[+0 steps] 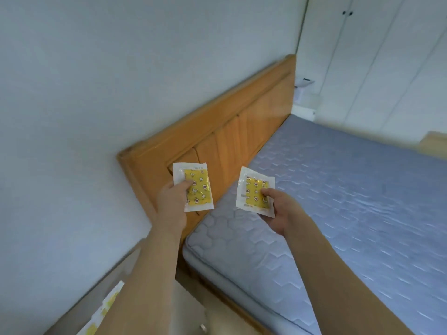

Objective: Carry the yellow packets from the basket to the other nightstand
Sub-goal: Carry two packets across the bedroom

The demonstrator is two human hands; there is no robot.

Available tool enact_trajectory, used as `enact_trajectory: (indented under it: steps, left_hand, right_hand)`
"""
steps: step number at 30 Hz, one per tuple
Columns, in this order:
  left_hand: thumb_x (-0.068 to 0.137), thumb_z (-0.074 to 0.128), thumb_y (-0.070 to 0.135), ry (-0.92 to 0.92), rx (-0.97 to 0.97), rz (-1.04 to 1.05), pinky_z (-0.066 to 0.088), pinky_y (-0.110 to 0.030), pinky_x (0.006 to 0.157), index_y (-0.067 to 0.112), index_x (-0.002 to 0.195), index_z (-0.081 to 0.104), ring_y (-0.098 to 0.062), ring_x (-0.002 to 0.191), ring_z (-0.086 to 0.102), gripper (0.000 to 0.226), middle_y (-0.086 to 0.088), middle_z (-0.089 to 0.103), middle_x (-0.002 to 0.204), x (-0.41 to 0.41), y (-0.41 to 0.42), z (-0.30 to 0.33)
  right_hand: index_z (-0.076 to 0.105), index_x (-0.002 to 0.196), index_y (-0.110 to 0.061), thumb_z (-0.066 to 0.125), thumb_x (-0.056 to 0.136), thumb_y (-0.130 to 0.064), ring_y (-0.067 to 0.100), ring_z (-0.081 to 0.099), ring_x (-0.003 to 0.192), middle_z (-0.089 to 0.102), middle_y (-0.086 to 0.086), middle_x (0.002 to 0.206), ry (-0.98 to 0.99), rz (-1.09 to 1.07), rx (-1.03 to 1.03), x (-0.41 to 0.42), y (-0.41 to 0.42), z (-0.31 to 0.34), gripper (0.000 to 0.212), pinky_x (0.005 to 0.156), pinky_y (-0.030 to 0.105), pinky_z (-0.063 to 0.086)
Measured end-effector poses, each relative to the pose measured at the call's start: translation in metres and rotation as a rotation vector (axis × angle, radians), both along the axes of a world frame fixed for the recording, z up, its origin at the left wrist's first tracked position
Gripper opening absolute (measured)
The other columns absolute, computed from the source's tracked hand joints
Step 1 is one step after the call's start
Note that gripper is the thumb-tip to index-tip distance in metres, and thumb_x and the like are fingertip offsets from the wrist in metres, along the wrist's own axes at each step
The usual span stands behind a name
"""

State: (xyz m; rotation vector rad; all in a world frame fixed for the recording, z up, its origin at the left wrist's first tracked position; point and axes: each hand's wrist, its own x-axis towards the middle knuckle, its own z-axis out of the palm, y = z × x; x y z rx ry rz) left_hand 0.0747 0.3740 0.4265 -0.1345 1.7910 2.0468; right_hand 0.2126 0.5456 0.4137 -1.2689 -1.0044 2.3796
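My left hand (172,201) pinches a yellow packet (197,187) with white edges and a star pattern, held up in front of the wooden headboard. In my right hand (278,209) is a second yellow packet (254,192), pinched by thumb and fingers over the mattress corner. Both packets are held flat, facing me, about a hand's width apart. More yellow-and-white packets (104,308) lie at the bottom left under my left forearm, partly hidden. The basket is not in view.
A wooden headboard (242,126) runs along the white wall. The bed with a blue-grey quilted mattress (338,201) fills the right side. A pale nightstand top (183,308) lies at the bottom left. White wardrobe doors (375,56) stand at the far right.
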Motion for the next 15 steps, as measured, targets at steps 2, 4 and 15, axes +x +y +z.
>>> enact_trajectory:
  steps: [2,4,15]
  left_hand:
    - [0.088,0.065,0.004,0.010,0.004,-0.133,0.054,-0.029,0.055,0.007,0.103,0.068,-0.018,0.071,0.070,0.015,-0.005,0.073,0.085,0.024,0.038,0.005]
    - [0.088,0.065,0.004,0.036,-0.007,-0.280,0.056,-0.030,0.058,0.008,0.103,0.068,-0.020,0.074,0.071,0.016,-0.008,0.073,0.091,0.057,0.075,0.008]
    - [0.084,0.067,0.008,0.130,-0.037,-0.881,0.054,-0.033,0.071,0.016,0.087,0.068,-0.027,0.077,0.068,0.008,-0.008,0.071,0.091,0.354,0.257,0.031]
  right_hand:
    - [0.061,0.110,-0.011,0.057,0.092,-0.006,0.024,0.070,0.084,0.071,0.010,0.104,-0.013,-0.111,0.044,0.039,0.021,0.005,0.019,0.061,0.036,0.054]
    - [0.061,0.104,-0.013,0.056,0.093,-0.006,0.022,0.068,0.079,0.070,0.007,0.096,-0.020,-0.228,0.075,0.086,0.040,0.010,0.014,0.057,0.034,0.054]
    - [0.061,0.098,-0.015,0.054,0.094,-0.010,0.022,0.068,0.079,0.070,0.006,0.092,-0.035,-0.743,0.194,0.426,0.103,0.037,0.009,0.067,0.034,0.054]
